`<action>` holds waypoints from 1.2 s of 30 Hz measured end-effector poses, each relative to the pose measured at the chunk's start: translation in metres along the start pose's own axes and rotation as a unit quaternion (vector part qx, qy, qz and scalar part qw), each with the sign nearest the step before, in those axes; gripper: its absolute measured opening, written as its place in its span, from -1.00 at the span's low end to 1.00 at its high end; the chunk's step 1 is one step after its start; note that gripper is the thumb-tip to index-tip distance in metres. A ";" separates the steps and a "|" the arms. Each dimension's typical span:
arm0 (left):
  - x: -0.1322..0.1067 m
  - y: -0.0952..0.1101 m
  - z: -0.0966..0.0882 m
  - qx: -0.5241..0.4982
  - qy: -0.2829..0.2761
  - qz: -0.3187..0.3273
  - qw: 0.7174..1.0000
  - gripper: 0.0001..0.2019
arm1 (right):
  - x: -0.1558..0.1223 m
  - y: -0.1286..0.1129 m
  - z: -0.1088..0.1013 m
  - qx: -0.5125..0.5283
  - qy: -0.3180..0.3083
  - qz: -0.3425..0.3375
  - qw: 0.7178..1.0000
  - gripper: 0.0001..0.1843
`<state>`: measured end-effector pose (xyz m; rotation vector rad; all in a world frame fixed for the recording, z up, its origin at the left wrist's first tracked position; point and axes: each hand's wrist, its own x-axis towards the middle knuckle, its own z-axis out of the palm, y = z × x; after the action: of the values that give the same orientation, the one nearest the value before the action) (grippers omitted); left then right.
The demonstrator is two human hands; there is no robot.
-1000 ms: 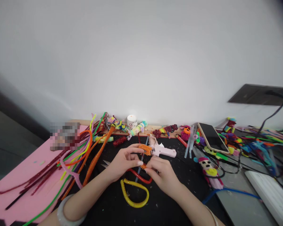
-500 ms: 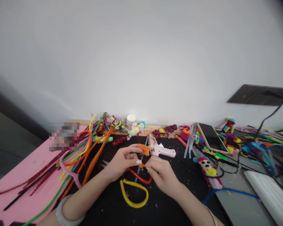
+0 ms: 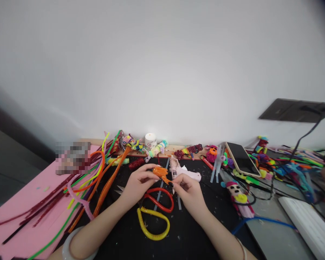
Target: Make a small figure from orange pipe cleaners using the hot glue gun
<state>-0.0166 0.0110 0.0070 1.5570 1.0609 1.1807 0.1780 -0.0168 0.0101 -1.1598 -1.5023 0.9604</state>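
Observation:
My left hand (image 3: pixel 137 184) pinches a small orange pipe-cleaner piece (image 3: pixel 160 171) above the black mat (image 3: pixel 184 231). My right hand (image 3: pixel 188 191) is closed on the lower end of that same orange piece, fingertips close to the left hand's. Right behind the hands lies a pink glue gun (image 3: pixel 182 172). Below them on the mat rest a red loop (image 3: pixel 158 199) and a yellow loop (image 3: pixel 153 224), with clear glue sticks (image 3: pixel 178 203) under my fingers.
Long pipe cleaners (image 3: pixel 97 173) fan over a pink sheet (image 3: pixel 24 216) at left. Small pipe-cleaner figures (image 3: pixel 157 148) and a white jar (image 3: pixel 150 139) line the wall. A phone (image 3: pixel 242 159), a doll (image 3: pixel 239 195), cables and a white keyboard (image 3: pixel 311 224) fill the right.
Both hands have lifted a little and moved apart, uncovering the red loop. The orange piece has turned and now sits higher, between the fingertips.

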 end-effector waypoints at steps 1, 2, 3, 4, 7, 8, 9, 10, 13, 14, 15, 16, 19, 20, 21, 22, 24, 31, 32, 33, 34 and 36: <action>-0.001 0.000 0.001 0.011 -0.013 0.014 1.000 -0.85 | 0.000 0.000 0.000 0.003 -0.001 0.005 1.000 -0.76; -0.001 0.001 0.001 0.023 -0.025 0.026 0.999 -0.83 | 0.001 -0.001 0.001 0.004 -0.002 0.008 1.000 -0.75; -0.002 0.001 0.002 0.034 -0.035 0.036 0.998 -0.82 | 0.001 -0.001 0.001 0.005 -0.005 0.011 1.000 -0.74; -0.003 0.001 0.002 0.043 -0.042 0.042 0.997 -0.81 | 0.001 -0.001 0.002 0.006 -0.009 0.013 1.000 -0.74; -0.004 0.003 0.004 0.057 -0.056 0.053 0.995 -0.79 | 0.001 0.000 0.003 0.006 -0.019 0.018 1.000 -0.74; -0.004 0.003 0.004 0.057 -0.059 0.055 0.995 -0.79 | 0.002 0.001 0.003 0.004 -0.020 0.020 1.000 -0.74; -0.004 0.003 0.004 0.056 -0.060 0.057 0.995 -0.80 | 0.002 0.002 0.003 0.002 -0.020 0.022 1.000 -0.74; -0.004 0.003 0.004 0.054 -0.063 0.059 0.995 -0.80 | 0.002 0.002 0.003 -0.001 -0.018 0.024 1.000 -0.73; -0.004 0.002 0.005 0.051 -0.070 0.064 0.994 -0.81 | 0.003 0.003 0.003 -0.015 -0.007 0.027 0.999 -0.71; -0.004 0.001 0.005 0.053 -0.073 0.065 0.994 -0.80 | 0.003 0.004 0.003 -0.021 -0.003 0.026 0.999 -0.70; -0.004 0.001 0.005 0.056 -0.077 0.066 0.993 -0.80 | 0.002 0.004 0.003 -0.027 0.000 0.025 0.999 -0.69; -0.004 0.000 0.005 0.059 -0.080 0.067 0.993 -0.80 | 0.002 0.004 0.003 -0.034 0.003 0.022 0.999 -0.69; -0.006 0.000 0.005 0.069 -0.091 0.067 0.991 -0.80 | 0.001 0.006 0.003 -0.063 0.010 0.003 0.998 -0.69; -0.006 0.001 0.006 0.069 -0.095 0.065 0.991 -0.81 | 0.001 0.006 0.003 -0.075 0.012 -0.006 0.997 -0.70; -0.007 0.001 0.006 0.065 -0.099 0.061 0.991 -0.81 | 0.001 0.007 0.003 -0.087 0.014 -0.015 0.996 -0.71; -0.008 0.002 0.006 0.056 -0.103 0.055 0.992 -0.82 | 0.001 0.007 0.003 -0.097 0.016 -0.022 0.995 -0.72; -0.010 0.003 0.006 0.015 -0.112 0.042 0.993 -0.84 | 0.001 0.007 0.002 -0.113 0.017 -0.033 0.993 -0.73; -0.011 -0.001 0.010 -0.169 -0.117 -0.017 0.978 -0.75 | 0.001 0.006 0.001 -0.150 0.017 -0.051 0.987 -0.79; -0.011 -0.002 0.011 -0.159 -0.114 -0.020 0.980 -0.74 | 0.001 0.006 0.002 -0.153 0.014 -0.054 0.987 -0.79; -0.010 -0.002 0.011 -0.140 -0.111 -0.019 0.984 -0.76 | 0.000 0.006 0.002 -0.155 0.011 -0.058 0.986 -0.79; -0.010 -0.003 0.011 -0.118 -0.108 -0.014 0.987 -0.80 | -0.001 0.005 0.002 -0.159 0.008 -0.063 0.985 -0.79; -0.009 -0.003 0.010 -0.077 -0.093 -0.001 0.993 -0.90 | -0.002 0.005 0.003 -0.167 0.003 -0.071 0.983 -0.79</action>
<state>-0.0085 0.0013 0.0002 1.5119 0.8297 1.0675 0.1767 -0.0173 0.0042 -1.2661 -1.7624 0.6216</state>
